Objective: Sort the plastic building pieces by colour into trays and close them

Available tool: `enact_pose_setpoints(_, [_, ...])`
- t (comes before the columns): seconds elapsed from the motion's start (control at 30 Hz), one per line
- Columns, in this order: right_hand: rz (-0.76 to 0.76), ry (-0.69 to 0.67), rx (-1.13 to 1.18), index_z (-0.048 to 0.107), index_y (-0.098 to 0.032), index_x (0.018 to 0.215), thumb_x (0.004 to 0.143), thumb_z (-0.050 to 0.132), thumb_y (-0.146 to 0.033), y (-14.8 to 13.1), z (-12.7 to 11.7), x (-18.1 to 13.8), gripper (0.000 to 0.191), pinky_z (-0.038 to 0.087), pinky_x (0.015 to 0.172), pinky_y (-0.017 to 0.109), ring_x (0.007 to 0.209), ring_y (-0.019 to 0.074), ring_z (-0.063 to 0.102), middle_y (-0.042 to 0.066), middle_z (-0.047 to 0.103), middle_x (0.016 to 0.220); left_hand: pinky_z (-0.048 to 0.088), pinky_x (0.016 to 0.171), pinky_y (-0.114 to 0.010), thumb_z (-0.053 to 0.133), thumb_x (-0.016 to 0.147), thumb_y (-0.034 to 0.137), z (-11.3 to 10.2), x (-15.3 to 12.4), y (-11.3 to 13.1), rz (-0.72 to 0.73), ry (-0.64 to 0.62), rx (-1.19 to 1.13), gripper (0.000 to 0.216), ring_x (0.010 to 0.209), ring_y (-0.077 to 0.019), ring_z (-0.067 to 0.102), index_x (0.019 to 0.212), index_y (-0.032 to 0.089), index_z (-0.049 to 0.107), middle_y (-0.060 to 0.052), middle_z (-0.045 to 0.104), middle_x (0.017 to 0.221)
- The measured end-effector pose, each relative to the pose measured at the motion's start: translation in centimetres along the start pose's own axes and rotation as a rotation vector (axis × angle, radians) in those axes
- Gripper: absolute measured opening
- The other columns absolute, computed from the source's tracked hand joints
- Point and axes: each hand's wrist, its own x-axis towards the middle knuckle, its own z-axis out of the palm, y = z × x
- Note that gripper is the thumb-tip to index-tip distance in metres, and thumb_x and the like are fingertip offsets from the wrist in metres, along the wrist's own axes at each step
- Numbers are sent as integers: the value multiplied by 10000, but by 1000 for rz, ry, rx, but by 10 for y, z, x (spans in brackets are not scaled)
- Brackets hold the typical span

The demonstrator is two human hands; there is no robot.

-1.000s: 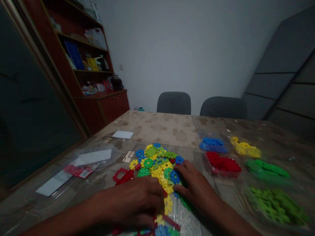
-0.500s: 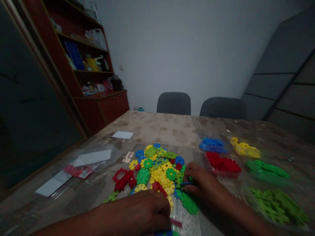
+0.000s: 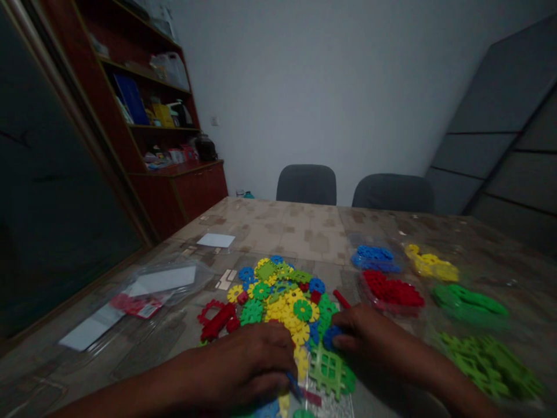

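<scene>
A heap of mixed plastic gear pieces (image 3: 285, 299) in yellow, green, blue and red lies on the table in front of me. My left hand (image 3: 252, 366) rests palm down on the heap's near edge, fingers curled over pieces I cannot make out. My right hand (image 3: 363, 337) lies at the heap's right side, fingertips pinched on a blue gear (image 3: 331, 337). A green lattice piece (image 3: 328, 368) sits between the two hands. A red stick (image 3: 342, 299) lies just beyond my right hand.
Sorted piles sit to the right: blue (image 3: 374, 258), yellow (image 3: 430, 264), red (image 3: 391, 290), dark green (image 3: 470, 302), light green (image 3: 491, 363). Clear plastic bags (image 3: 148, 290) with cards lie left. Two grey chairs (image 3: 307, 183) stand beyond the table; a bookshelf (image 3: 152, 116) stands at the left.
Both hands drew back toward me, uncovering more of the heap. The green lattice piece and the red stick came into view. My right hand shifted right and closed on a blue gear.
</scene>
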Motion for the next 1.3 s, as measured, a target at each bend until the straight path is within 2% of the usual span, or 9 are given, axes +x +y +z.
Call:
enact_pose_setpoints(0.13, [-37, 117, -42, 634, -174, 779, 877, 602, -159, 1, 4, 4, 104, 358, 630, 252, 708, 139, 544, -4, 609, 770, 498, 860, -293, 504, 992, 180, -2, 1, -5, -25, 59, -17, 194, 938, -189, 628, 1054, 211, 685, -60, 675, 1014])
enact_pose_setpoints(0.3, [-35, -19, 5, 608, -179, 734, 872, 604, -142, -4, 4, 2, 143, 338, 576, 239, 622, 115, 513, -30, 579, 680, 502, 852, -315, 515, 991, 222, -2, 1, -10, -56, 134, -19, 186, 942, -201, 636, 1031, 215, 697, -61, 694, 1003])
enact_pose_setpoints(0.47, [-50, -73, -75, 642, -178, 769, 851, 603, -125, -4, -3, -9, 105, 363, 627, 255, 742, 154, 589, -6, 629, 771, 499, 862, -325, 481, 997, 211, -3, 3, -14, -71, 172, 46, 207, 947, -202, 636, 1050, 217, 681, -53, 701, 997])
enact_pose_setpoints(0.57, [-54, -93, -90, 647, -184, 764, 846, 604, -136, -1, -5, -10, 104, 370, 631, 267, 731, 166, 590, -3, 631, 757, 500, 848, -322, 488, 994, 201, -2, 3, -19, -98, 172, 107, 193, 930, -200, 640, 1057, 220, 669, -51, 703, 994])
enact_pose_setpoints(0.8, [-104, 127, -10, 637, -182, 812, 894, 545, -145, -4, 12, 14, 128, 392, 682, 273, 789, 176, 613, 39, 689, 855, 497, 897, -370, 551, 970, 190, 2, 2, -31, -226, 212, 166, 205, 993, -221, 650, 1154, 242, 625, -53, 708, 1087])
enact_pose_setpoints(0.97, [-104, 74, 43, 625, -191, 863, 906, 517, -149, -4, 16, 14, 123, 412, 692, 263, 797, 170, 627, 24, 691, 882, 502, 888, -372, 545, 963, 171, 3, 1, -33, -231, 229, 179, 228, 996, -222, 651, 1167, 239, 621, -55, 703, 1081])
enact_pose_setpoints(1.1, [-22, -8, -91, 599, -186, 778, 876, 551, -151, 0, 4, 4, 115, 347, 589, 253, 668, 153, 573, -4, 603, 725, 506, 873, -354, 546, 961, 172, 1, 2, -32, -215, 232, 188, 213, 978, -209, 651, 1149, 239, 621, -52, 706, 1050])
enact_pose_setpoints(1.17, [-44, -58, -85, 586, -186, 740, 868, 560, -149, -1, 0, 1, 136, 329, 568, 250, 643, 145, 559, -15, 581, 690, 506, 870, -356, 547, 959, 168, 0, 3, -31, -227, 224, 186, 207, 973, -214, 653, 1138, 226, 633, -57, 708, 1041])
enact_pose_setpoints(1.3, [-132, -28, 43, 611, -189, 776, 861, 553, -136, -9, 6, 4, 116, 412, 671, 272, 779, 178, 622, 11, 678, 826, 497, 895, -367, 548, 953, 158, 0, 3, -31, -234, 206, 171, 229, 1003, -224, 651, 1152, 224, 638, -58, 711, 1078])
